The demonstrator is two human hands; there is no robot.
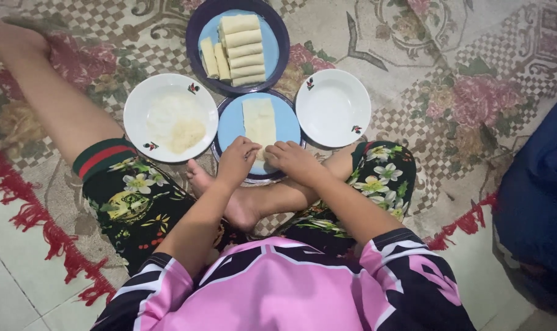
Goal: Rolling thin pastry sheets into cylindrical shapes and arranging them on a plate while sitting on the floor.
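Your left hand (238,156) and right hand (292,158) sit side by side, fingers curled down on the near end of the pale yellow rectangular wrapper sheet (259,122), pinching its edge. The sheet lies flat on the light blue round plate (232,125), whose near rim is under your knuckles. Just left of your left hand is the white round plate holding grated filling (171,116); just right of your right hand stands the empty white round plate (333,107). All three rims almost touch. Beyond your fingertips, the dark-rimmed blue plate (272,37) carries finished pale rolls (241,49). Open patterned carpet (450,67) lies to the far right.
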